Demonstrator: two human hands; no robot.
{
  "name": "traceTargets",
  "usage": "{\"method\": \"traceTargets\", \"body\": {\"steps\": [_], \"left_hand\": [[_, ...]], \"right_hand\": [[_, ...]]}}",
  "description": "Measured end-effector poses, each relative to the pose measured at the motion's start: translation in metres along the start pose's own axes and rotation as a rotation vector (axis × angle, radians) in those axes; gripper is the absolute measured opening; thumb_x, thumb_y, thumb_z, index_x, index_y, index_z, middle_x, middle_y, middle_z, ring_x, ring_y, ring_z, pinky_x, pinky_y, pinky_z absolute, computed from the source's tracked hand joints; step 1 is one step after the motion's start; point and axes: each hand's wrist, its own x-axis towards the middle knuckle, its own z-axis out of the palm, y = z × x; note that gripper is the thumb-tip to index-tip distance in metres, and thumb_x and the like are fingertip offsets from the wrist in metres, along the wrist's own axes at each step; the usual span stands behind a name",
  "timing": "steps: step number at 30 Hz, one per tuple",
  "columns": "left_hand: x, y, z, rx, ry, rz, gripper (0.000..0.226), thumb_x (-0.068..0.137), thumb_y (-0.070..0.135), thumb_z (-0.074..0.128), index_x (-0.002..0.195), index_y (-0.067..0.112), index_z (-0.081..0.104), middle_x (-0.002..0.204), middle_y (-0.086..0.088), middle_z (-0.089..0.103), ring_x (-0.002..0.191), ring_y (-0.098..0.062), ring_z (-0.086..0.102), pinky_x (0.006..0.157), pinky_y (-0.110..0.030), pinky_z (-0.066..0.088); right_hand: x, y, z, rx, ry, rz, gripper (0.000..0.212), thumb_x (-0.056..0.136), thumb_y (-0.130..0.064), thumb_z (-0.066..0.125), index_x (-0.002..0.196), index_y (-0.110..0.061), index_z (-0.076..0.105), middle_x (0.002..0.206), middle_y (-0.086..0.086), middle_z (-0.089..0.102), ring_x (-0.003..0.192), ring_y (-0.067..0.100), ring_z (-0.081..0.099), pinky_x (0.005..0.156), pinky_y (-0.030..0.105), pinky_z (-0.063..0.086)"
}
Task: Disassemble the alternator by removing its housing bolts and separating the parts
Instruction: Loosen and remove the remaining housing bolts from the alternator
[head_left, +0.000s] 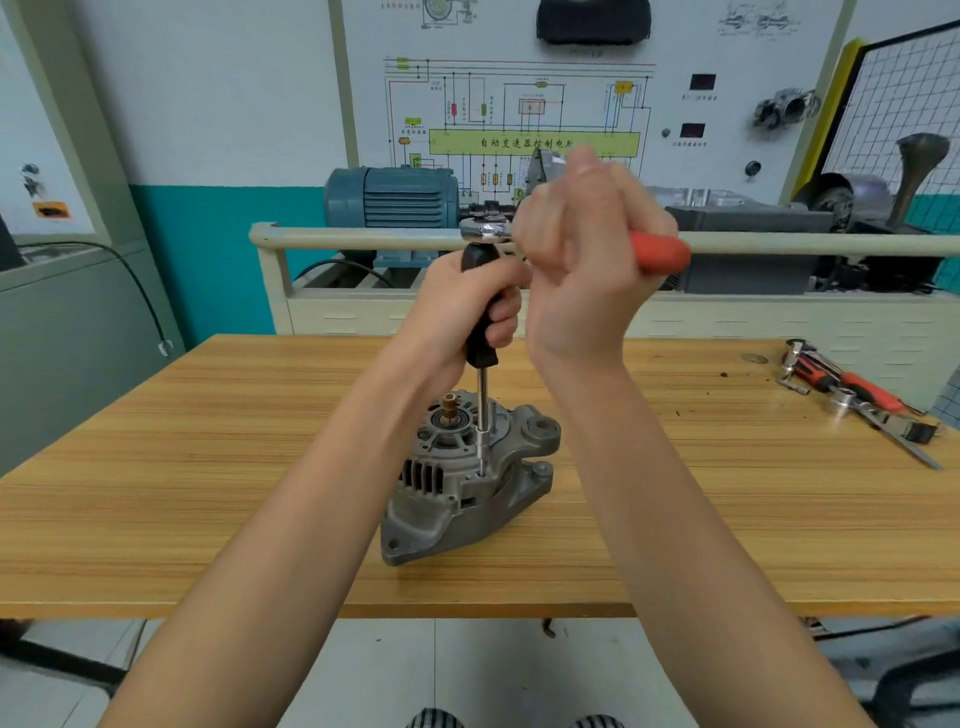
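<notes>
Below your left hand (470, 306), which grips the black driver handle (480, 317), the alternator (467, 483) sits on the table (208, 493); your right hand (587, 249) clasps the orange-handled ratchet (657, 253), its head mostly hidden.

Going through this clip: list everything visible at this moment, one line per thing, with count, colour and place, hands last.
alternator: 1, grey, upright at table centre
driver: 1, black handle, steel shaft, vertical, tip on the alternator housing
ratchet: 1, red handle, chrome head, held over the driver's top
loose tools: several, red, black and chrome, far right of table
table: 1, wood grain, foreground
motor: 1, blue-grey, on the bench behind
wiring board: 1, white with coloured diagram, back wall
left hand: 1, grips the driver handle
right hand: 1, grips the ratchet
</notes>
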Motion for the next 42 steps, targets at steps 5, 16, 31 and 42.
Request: {"method": "traceTargets", "body": {"steps": [5, 16, 31, 42], "left_hand": [[0.000, 0.003, -0.009, -0.141, -0.293, -0.109, 0.037, 0.082, 0.016, 0.056, 0.048, 0.018, 0.041, 0.040, 0.006, 0.032, 0.032, -0.008, 0.028, 0.038, -0.019, 0.024], [0.002, -0.005, 0.019, 0.097, 0.264, -0.032, 0.036, 0.085, -0.002, 0.054, 0.060, 0.018, 0.036, 0.048, 0.004, 0.032, 0.039, -0.009, 0.024, 0.041, -0.018, 0.022], [0.003, 0.006, -0.008, -0.090, -0.297, -0.163, 0.046, 0.088, 0.011, 0.053, 0.046, 0.021, 0.041, 0.039, 0.008, 0.031, 0.033, -0.007, 0.026, 0.039, -0.019, 0.021], [0.006, -0.004, 0.009, 0.016, 0.167, -0.095, 0.039, 0.081, 0.002, 0.056, 0.055, 0.021, 0.034, 0.043, 0.007, 0.030, 0.037, -0.009, 0.022, 0.039, -0.015, 0.021]], "right_hand": [[0.026, 0.005, -0.029, 0.597, 0.167, 0.485, 0.069, 0.099, -0.013, 0.030, 0.030, -0.018, 0.034, 0.029, -0.006, 0.022, 0.035, 0.011, 0.008, 0.038, 0.021, 0.017], [0.009, 0.000, -0.015, 0.187, 0.100, 0.177, 0.055, 0.093, -0.009, 0.040, 0.039, -0.020, 0.038, 0.036, -0.006, 0.026, 0.037, 0.011, 0.019, 0.045, 0.027, 0.019], [0.031, 0.006, -0.037, 0.601, 0.127, 0.507, 0.069, 0.100, -0.013, 0.028, 0.031, -0.018, 0.034, 0.029, -0.006, 0.022, 0.037, 0.012, 0.008, 0.040, 0.022, 0.015], [0.007, 0.003, -0.005, 0.109, 0.115, 0.154, 0.051, 0.090, -0.006, 0.043, 0.041, -0.021, 0.038, 0.037, -0.007, 0.028, 0.037, 0.012, 0.022, 0.046, 0.029, 0.018]]}}
